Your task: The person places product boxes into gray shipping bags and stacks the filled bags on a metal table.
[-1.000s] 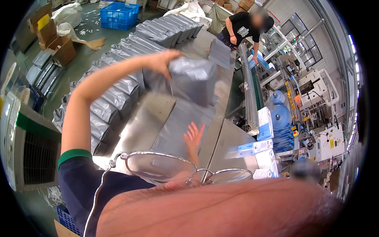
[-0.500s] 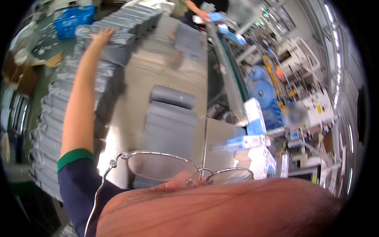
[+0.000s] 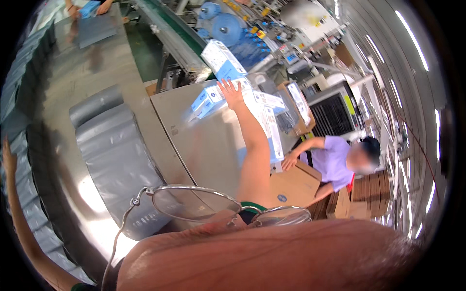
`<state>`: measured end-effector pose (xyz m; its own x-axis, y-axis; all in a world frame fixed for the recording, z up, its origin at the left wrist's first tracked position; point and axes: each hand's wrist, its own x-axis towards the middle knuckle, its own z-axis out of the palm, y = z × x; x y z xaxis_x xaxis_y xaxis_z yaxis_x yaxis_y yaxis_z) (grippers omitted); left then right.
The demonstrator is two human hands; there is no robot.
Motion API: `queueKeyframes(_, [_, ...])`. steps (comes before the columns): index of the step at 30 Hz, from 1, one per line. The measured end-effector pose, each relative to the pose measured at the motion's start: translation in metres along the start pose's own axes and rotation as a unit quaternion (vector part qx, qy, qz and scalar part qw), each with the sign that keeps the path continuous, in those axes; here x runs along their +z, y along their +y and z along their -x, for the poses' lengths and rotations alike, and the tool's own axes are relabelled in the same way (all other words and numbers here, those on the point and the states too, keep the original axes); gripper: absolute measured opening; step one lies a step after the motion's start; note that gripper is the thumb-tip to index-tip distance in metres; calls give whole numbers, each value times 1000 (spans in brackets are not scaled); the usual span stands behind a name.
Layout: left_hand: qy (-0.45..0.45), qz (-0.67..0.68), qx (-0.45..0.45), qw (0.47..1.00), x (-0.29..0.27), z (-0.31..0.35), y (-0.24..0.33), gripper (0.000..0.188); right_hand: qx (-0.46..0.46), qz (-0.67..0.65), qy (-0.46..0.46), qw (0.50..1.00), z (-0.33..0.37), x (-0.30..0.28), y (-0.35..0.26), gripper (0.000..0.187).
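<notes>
My right hand (image 3: 232,94) is stretched out over the table with its fingers spread. It is at a cluster of white-and-blue cartons, touching or just above a small carton (image 3: 208,101); nothing is gripped in it. A taller carton (image 3: 224,59) stands just beyond the fingertips. Far to the left, my left hand (image 3: 8,157) rests along a row of folded grey plastic bags (image 3: 24,179), its fingers extended and partly lost near the picture's rim. Between my arms, a stack of overlapping grey bags (image 3: 114,150) lies on the metal table (image 3: 63,104), a rolled grey bundle (image 3: 97,104) at its far end.
At the far left end, another person's hands (image 3: 104,7) hold a blue-and-white pack by a grey sheet (image 3: 97,31). A green conveyor (image 3: 170,31) runs beyond the table. To the right, a co-worker in lilac (image 3: 332,162) handles a brown cardboard box (image 3: 296,184). Machinery stands behind.
The view has swung to the right. My right arm, unseen before, now reaches to the cartons. My left hand remains at the grey bags, now near the left rim. The co-worker in lilac has come into view.
</notes>
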<state>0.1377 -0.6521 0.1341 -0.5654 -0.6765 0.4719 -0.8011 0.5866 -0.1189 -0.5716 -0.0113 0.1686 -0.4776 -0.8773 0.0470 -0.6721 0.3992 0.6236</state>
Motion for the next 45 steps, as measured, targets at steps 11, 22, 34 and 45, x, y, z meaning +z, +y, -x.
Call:
queueKeyframes(11, [-321,368,3,873,-182,263,378,21,-67,-412,58,907,20,-142,-30,74])
queueKeyframes(22, [-191,172,210,943,-137,291,428,24,-77,-771,-118,621,171,-137,-242,57])
queueKeyframes(34, [-343,347,59,871,-106,210,444,17,-122,-481,-91,864,114,-191,-300,57])
queueKeyframes(45, [-46,491,-113,862,-138,344,455,14,207,-768,270,542,175,-115,-329,34])
